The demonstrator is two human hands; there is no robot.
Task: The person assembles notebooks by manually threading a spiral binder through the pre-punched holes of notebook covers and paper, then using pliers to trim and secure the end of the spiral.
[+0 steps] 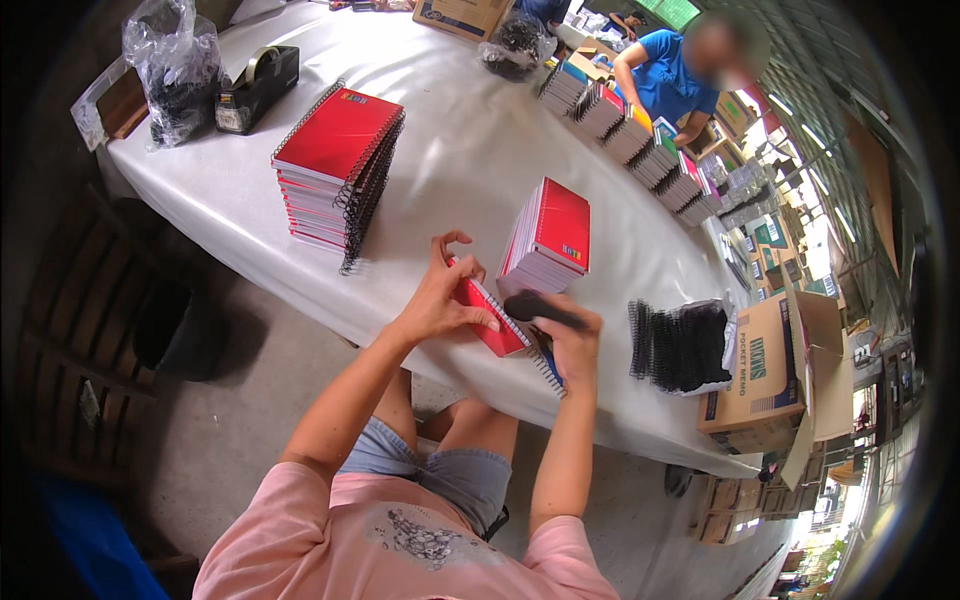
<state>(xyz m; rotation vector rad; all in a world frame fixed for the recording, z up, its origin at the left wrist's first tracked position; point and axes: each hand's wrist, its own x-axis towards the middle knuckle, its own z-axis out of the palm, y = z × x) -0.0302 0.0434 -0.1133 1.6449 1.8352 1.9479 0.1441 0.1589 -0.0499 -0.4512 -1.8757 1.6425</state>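
Note:
My left hand (440, 300) grips a small red notebook (486, 312) near the table's front edge, with fingers and thumb along its punched side. A wire coil (546, 368) runs along that side and sticks out past the notebook's near end. My right hand (574, 340) is closed round a black tool with a rounded end (545, 310), held over the notebook; its exact kind is blurred. Just beyond stands a stack of red-covered pads (560, 232). To the left is a taller stack of red notebooks with black coils on them (338, 135).
Loose black coils (672, 345) lie in a bag at the right, beside an open cardboard box (765, 355). At the far left stand a tape dispenser (257, 92) and a plastic bag (175, 75). A co-worker in blue (665, 80) works behind a row of notebook stacks (630, 135).

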